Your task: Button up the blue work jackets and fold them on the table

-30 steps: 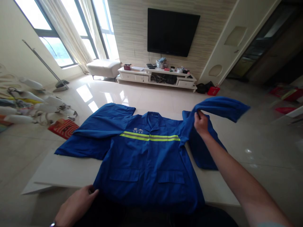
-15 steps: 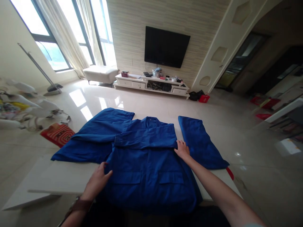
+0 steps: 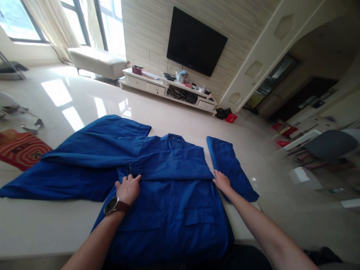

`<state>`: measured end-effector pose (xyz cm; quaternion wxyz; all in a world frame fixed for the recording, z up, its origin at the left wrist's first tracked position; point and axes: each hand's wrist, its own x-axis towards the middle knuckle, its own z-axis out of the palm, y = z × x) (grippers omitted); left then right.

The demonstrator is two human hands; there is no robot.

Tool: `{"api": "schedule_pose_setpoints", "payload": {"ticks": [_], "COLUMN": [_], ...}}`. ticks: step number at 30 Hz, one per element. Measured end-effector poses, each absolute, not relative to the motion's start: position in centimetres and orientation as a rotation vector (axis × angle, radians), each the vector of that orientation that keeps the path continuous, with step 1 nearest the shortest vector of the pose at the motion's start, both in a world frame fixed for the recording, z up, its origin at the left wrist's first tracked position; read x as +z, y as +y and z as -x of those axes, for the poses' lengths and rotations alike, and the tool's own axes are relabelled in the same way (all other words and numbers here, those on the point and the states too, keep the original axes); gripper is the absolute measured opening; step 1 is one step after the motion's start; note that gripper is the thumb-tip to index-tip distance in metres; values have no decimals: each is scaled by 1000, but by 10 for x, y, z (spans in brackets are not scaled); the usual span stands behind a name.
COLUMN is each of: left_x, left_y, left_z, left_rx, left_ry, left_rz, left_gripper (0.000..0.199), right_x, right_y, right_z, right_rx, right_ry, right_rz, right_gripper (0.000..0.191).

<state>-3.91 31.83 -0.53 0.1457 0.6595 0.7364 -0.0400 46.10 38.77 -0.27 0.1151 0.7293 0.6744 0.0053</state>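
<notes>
A blue long-sleeved jacket [image 3: 180, 202] lies front up on a white table, with one sleeve [image 3: 174, 165] folded straight across its chest. My left hand [image 3: 128, 190], with a watch [image 3: 111, 205] on its wrist, rests on the jacket just below the folded sleeve's elastic cuff. Its fingers are spread. At the opposite side, my right hand [image 3: 222, 182] has its fingers curled on the jacket's edge, at the end of the sleeve fold. Other blue garments, one [image 3: 81, 165] on the left and another folded piece [image 3: 232, 168] on the right, lie beside the jacket.
The white tabletop [image 3: 42, 225] shows at the front left. A red patterned bag [image 3: 25, 150] is at the far left. Beyond the table stand a low TV cabinet [image 3: 140, 82], a bench [image 3: 95, 62] and a wall-mounted TV [image 3: 197, 41]. A grey chair [image 3: 332, 146] is at the right.
My left hand has moved from the jacket's left side up onto the cloth by the cuff. My right hand stays at the sleeve fold's edge. The view has tilted and shifted.
</notes>
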Motion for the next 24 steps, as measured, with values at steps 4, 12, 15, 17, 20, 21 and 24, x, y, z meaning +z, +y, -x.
{"api": "schedule_pose_setpoints", "payload": {"ticks": [4, 12, 15, 17, 20, 21, 24], "left_x": [-3, 11, 14, 14, 15, 16, 15], "left_y": [316, 314, 315, 315, 316, 318, 327], "left_z": [43, 43, 44, 46, 49, 50, 62], "left_rx": [-81, 30, 0, 16, 53, 89, 335], "left_ry": [2111, 2165, 2073, 2042, 2010, 1998, 2004], "left_rz": [-1922, -1849, -1859, -1874, -1829, -1784, -1555], "left_gripper": [58, 68, 61, 54, 42, 42, 56], "right_x": [2, 20, 20, 10, -20, -31, -57], "right_y": [395, 393, 373, 353, 314, 301, 276], "right_z": [-458, -459, -436, -407, -362, -350, -331], "right_rx": [56, -11, 75, 68, -136, -211, -291], "right_ry": [1968, 1983, 2094, 2316, 2625, 2653, 2646], "right_rz": [-2114, -2014, -1962, -1846, -1522, -1427, -1405], "right_gripper": [40, 48, 54, 56, 59, 60, 59]}}
